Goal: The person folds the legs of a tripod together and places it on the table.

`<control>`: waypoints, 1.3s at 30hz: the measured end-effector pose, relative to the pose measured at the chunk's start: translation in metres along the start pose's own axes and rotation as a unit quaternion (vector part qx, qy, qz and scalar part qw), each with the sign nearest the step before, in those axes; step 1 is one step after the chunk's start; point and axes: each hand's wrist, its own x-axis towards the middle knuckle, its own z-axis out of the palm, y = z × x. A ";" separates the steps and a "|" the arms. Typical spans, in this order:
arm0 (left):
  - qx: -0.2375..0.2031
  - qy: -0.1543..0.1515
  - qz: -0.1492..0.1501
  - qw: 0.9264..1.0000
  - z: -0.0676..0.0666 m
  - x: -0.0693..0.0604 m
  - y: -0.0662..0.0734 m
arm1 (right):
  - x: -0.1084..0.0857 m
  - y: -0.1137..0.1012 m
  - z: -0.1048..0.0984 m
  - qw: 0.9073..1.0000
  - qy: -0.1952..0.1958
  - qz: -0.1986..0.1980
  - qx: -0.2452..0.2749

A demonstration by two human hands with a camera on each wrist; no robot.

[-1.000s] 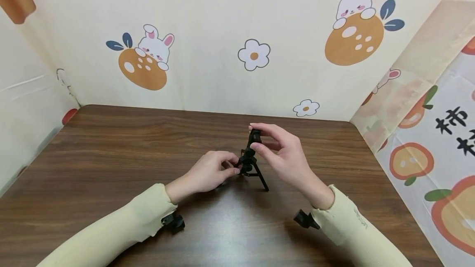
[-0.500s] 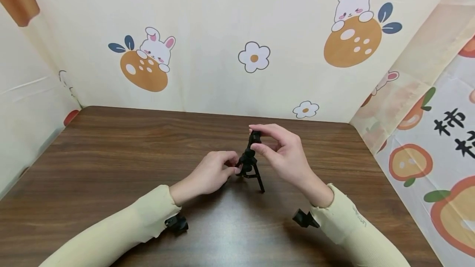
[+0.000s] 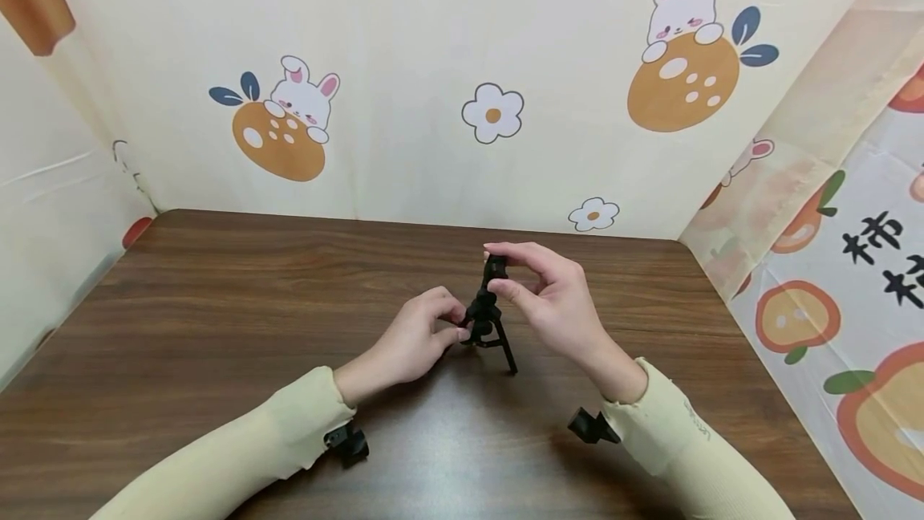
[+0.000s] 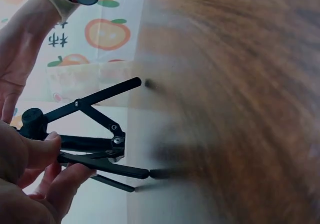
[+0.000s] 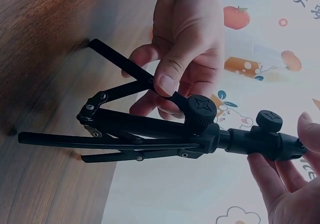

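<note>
A small black tripod (image 3: 482, 318) stands near the middle of the table, its column leaning a little. My left hand (image 3: 419, 335) pinches one of its legs between thumb and fingers, as the left wrist view shows at the leg (image 4: 107, 166). Up at the top, my right hand (image 3: 559, 303) holds the tripod's head (image 5: 287, 146) between thumb and fingers. In the right wrist view the legs are partly spread, with hinged braces (image 5: 122, 92) joining them to the central column. A knob (image 5: 201, 110) with a star-shaped mark sits at the leg joint.
The brown wooden table (image 3: 253, 287) extends around both hands. A cream wall cloth (image 3: 404, 62) with rabbit and flower prints hangs behind it, and a fruit-print cloth (image 3: 881, 279) is at the right. Black wrist cameras (image 3: 593, 426) sit under both sleeves.
My left hand and forearm have shifted slightly to the right, staying on the leg. The tripod's front leg has swung slightly left. My right hand keeps its hold at the top.
</note>
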 end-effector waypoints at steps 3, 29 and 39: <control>-0.006 0.003 0.007 1.000 0.001 0.000 0.000 | 0.000 -0.001 0.000 1.000 0.000 0.002 0.002; -0.129 0.028 -0.015 0.991 0.010 0.001 -0.009 | 0.003 0.000 0.001 0.998 -0.010 0.019 0.051; -0.147 0.028 -0.054 0.987 0.012 0.002 -0.008 | -0.002 0.003 -0.006 0.992 -0.016 0.054 0.112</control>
